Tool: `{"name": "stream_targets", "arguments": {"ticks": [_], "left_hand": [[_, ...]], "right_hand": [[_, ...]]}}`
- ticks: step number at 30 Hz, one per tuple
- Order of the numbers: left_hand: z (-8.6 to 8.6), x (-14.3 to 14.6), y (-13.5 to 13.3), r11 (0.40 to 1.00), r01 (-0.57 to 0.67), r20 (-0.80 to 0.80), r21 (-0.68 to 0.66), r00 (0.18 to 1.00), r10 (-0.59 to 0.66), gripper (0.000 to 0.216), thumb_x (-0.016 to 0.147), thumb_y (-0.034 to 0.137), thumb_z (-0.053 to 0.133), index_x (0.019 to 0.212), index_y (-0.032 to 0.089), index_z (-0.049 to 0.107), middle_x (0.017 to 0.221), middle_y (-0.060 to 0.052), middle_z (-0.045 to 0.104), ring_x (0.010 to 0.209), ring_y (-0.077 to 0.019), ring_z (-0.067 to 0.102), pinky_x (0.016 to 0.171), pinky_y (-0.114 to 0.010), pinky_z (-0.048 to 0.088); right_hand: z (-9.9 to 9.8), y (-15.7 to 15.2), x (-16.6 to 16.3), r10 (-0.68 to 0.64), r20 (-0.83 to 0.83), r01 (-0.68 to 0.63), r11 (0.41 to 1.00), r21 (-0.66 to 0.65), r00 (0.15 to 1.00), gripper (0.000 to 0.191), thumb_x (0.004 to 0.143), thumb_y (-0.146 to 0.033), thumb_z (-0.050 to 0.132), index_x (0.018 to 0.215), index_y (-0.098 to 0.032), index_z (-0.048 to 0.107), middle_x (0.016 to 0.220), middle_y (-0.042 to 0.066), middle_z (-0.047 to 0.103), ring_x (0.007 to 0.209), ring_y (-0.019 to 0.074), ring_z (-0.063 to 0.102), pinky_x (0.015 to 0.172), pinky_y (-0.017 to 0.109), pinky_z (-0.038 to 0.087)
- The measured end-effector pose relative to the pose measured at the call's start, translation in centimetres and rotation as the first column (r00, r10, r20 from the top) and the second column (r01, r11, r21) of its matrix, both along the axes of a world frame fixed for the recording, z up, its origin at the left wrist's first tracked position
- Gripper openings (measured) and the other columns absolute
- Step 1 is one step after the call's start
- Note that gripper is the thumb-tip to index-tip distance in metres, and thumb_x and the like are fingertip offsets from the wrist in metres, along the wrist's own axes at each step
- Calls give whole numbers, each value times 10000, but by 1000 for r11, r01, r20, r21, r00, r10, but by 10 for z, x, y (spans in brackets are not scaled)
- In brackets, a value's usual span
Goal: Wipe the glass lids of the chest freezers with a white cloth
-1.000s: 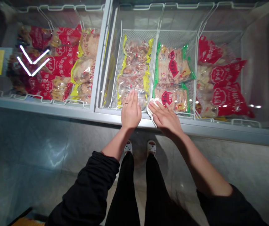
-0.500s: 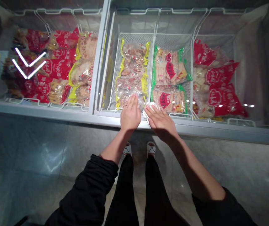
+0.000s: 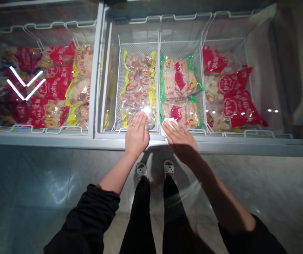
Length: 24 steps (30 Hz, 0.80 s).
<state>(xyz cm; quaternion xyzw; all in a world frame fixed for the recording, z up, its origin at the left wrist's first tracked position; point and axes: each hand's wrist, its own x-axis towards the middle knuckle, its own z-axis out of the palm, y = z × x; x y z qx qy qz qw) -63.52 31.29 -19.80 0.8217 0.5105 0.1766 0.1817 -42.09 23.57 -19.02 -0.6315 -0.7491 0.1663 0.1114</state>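
Note:
My left hand (image 3: 137,134) lies flat with its fingers straight on the front part of the freezer's glass lid (image 3: 182,30), above clear bags with yellow edges (image 3: 138,83). It holds nothing. To its right, my right hand (image 3: 180,139) presses a white cloth (image 3: 168,126) onto the glass close to the front frame. The cloth is bunched under the fingers, and part of it sticks out on the left. Below the glass there are green-edged bags (image 3: 179,79) of frozen food.
A grey front rail (image 3: 220,146) runs across the freezer. Red-and-clear bags (image 3: 236,98) lie in the right basket, and more red bags (image 3: 53,83) are on the left past the upright frame bar (image 3: 95,70). My feet in white slippers (image 3: 142,170) stand on grey tile floor (image 3: 48,173).
My right hand has slid the cloth a little to the right along the glass, so the gap between my hands is wider. My left hand stays over the same bags. The camera view has shifted.

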Motion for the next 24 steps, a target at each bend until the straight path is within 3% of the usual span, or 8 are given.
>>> {"name": "stream_targets", "arguments": {"ticks": [4,8,12,15,18,21,24], "left_hand": [[-1,0,1,1000,8,-15,16,1000,-8,537,1052,158,400,1569,114,538,1629,-171,570,1576,-267,480,1316,-503,411],[-1,-1,1,1000,15,-19,4,1000,-15,548,1046,159,407,1579,122,527,1641,-169,556,1585,-257,466,1327,-500,394],[-1,-2,1,1000,21,-22,-9,1000,-21,565,1045,160,411,1602,158,503,1647,-141,556,1587,-245,461,1329,-502,390],[-2,-2,0,1000,24,-24,6,999,-24,563,1045,155,409,1599,152,509,1638,-146,565,1582,-251,470,1325,-502,397],[-4,-3,0,999,30,-22,23,999,-29,564,1038,145,414,1593,142,517,1638,-152,565,1581,-255,472,1319,-500,406],[-5,-3,1,999,21,-19,32,1000,-20,577,1027,137,426,1597,156,512,1644,-136,562,1580,-249,474,1320,-505,407],[-5,-3,1,998,9,-19,58,1000,-8,570,1021,139,435,1584,149,526,1632,-134,578,1573,-242,485,1314,-490,420]], "right_hand": [[-11,12,6,-145,1,145,989,-19,989,566,1107,-243,403,1671,-242,445,1674,30,494,1589,268,449,1335,596,349],[-15,27,-14,-71,-49,69,997,-45,996,570,1109,-276,413,1674,-205,442,1703,38,444,1620,263,393,1354,550,331],[-3,10,-8,64,-81,-67,997,-32,995,540,1110,-233,398,1641,-235,498,1677,6,483,1592,231,443,1352,508,343],[7,-6,11,32,-65,-33,999,-15,997,534,1108,-206,394,1623,-250,525,1644,6,530,1559,234,495,1339,525,361],[7,-2,19,-53,-43,51,998,-47,998,530,1109,-221,385,1618,-223,534,1636,35,540,1556,254,500,1318,556,393],[-2,20,5,-94,-51,89,993,-83,994,536,1114,-264,384,1629,-193,516,1667,47,502,1586,260,452,1328,552,380],[-7,34,-16,-31,-93,23,997,-77,995,541,1118,-285,385,1635,-180,505,1690,46,471,1615,256,399,1352,541,337]]}}
